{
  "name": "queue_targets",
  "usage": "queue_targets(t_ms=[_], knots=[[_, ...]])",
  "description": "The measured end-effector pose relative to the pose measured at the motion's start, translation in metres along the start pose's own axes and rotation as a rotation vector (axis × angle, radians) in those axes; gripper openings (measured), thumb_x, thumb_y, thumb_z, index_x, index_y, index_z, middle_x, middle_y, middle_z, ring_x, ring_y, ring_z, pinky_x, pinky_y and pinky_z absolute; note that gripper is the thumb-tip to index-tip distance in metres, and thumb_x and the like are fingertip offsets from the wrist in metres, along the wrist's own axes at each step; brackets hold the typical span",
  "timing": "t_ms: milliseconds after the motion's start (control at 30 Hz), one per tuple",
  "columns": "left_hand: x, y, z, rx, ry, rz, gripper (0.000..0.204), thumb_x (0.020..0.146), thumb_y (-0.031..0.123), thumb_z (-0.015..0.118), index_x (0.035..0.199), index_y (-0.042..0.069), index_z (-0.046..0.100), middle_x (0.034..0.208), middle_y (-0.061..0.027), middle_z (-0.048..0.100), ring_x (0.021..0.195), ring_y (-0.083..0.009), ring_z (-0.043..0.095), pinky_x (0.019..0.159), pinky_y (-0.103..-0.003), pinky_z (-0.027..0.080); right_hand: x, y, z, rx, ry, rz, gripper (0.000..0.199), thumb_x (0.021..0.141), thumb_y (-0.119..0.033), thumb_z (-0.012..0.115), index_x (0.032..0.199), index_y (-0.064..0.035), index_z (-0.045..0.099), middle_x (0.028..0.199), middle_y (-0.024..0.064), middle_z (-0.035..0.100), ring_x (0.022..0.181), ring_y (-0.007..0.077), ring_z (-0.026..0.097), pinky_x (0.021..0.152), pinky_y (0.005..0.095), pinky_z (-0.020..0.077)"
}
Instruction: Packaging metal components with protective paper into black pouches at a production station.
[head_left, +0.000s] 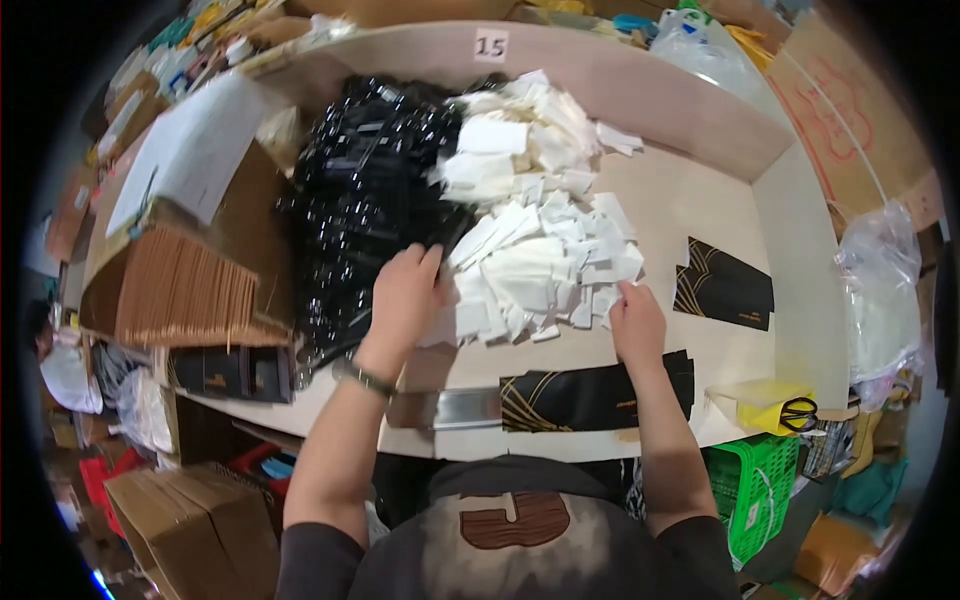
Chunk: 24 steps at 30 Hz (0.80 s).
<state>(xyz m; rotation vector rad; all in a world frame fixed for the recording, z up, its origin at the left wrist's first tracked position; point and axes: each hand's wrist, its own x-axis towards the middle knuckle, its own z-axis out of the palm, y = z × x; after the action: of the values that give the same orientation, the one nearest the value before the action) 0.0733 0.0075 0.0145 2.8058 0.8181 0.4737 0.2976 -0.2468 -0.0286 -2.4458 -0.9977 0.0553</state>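
A heap of glossy black pieces (375, 180), too jumbled to name, covers the left middle of the table. Against its right side lies a large pile of small flat white pieces (525, 270), which look like folded cloths or slips. My left hand (408, 300) is where the two heaps meet, its fingers curled at a dark, narrow glossy piece (456, 236). At the white pile's right edge, my right hand (640, 320) has thumb and fingers pinched against a white piece. Beneath my right forearm lie flat black sleeves with gold lines (570, 398).
Another black sleeve stack (725, 283) lies at the right. An open carton (190, 285) packed with brown cardboard stands left. Near the front edge are a metal strip (467, 409) and yellow packet with black-handled scissors (798, 413). A low wall (690, 110) borders the table; a green crate (750, 490) stands below.
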Motion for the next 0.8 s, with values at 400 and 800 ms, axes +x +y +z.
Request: queue_targets(t_ms=[400,800], knots=[[-0.049,-0.029,-0.037,-0.203,0.158,-0.278,0.013,0.094,0.012,0.061,0.104,0.004,0.064,0.093,-0.0161,0.064,0.083,-0.0343,0.064,0.073,-0.042,0.051,-0.042,-0.050,-0.048,0.099,0.136,-0.159,0.028,0.095,-0.001,0.051,0.120,-0.0001,0.062,0.102,0.0183,0.057,0.094,0.0355,0.060,0.084,0.0384,0.0492],[-0.173,0.003,-0.032,-0.734,0.207,-0.510,0.018,0.102,0.015,0.056,0.098,-0.001,0.062,0.087,-0.0063,0.058,0.082,-0.0146,0.054,0.077,-0.027,0.044,-0.014,-0.036,-0.034,0.261,0.098,0.164,0.017,0.095,-0.016,0.061,0.099,0.0011,0.065,0.102,0.0196,0.061,0.099,0.0361,0.060,0.088,0.0412,0.0474]])
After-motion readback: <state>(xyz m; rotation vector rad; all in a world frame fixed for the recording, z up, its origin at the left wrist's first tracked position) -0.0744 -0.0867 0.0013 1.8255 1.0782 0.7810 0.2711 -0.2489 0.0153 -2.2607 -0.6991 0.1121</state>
